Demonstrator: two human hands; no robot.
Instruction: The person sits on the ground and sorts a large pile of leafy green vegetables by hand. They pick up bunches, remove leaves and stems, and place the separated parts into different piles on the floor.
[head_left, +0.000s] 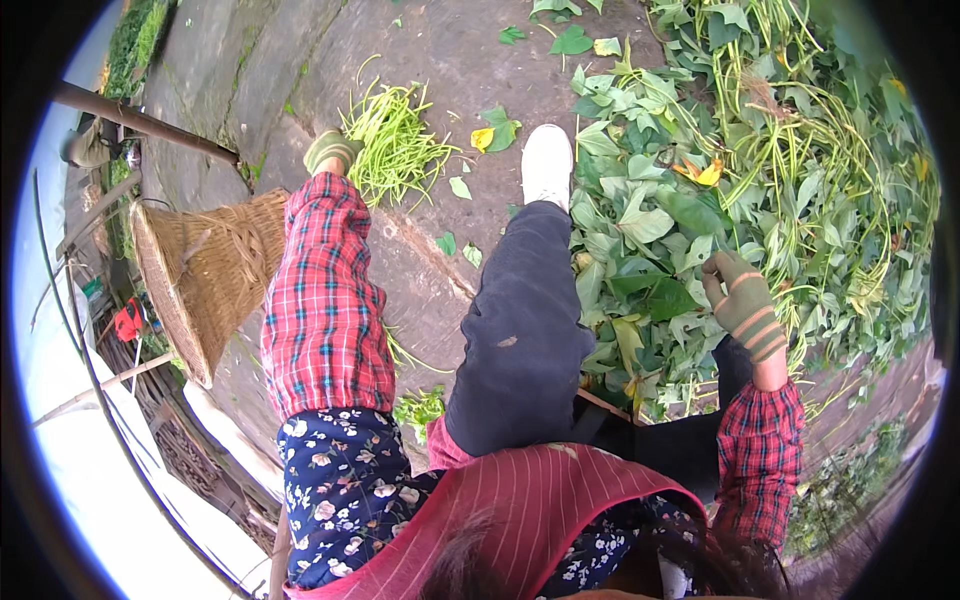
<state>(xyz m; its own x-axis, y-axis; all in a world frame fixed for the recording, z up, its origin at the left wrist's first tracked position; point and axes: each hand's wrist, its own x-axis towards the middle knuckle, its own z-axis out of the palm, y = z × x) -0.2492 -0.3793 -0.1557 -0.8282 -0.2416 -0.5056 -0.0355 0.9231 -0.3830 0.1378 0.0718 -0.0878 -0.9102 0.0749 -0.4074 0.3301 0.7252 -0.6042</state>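
Note:
My left hand (332, 152), in a green striped glove, touches the left edge of a loose pile of thin, leafless green stems (397, 146) on the ground. Its fingers are partly hidden, so a grip cannot be made out. On the right side, my right hand (742, 304), gloved alike, is bent over a large heap of lobed green leaves and long vines (645, 217), which look like sweet potato vines. Its thumb and forefinger are curled near a leaf; whether they pinch a stalk is unclear. Yellow leaves (701, 172) lie among the green.
A woven bamboo basket (217, 262) lies tipped beside my left sleeve. My white shoe (547, 166) rests between the stem pile and the leaf heap. Loose leaves (501, 129) are scattered on the ground. A brown pole (150, 124) and thin sticks stand at the left.

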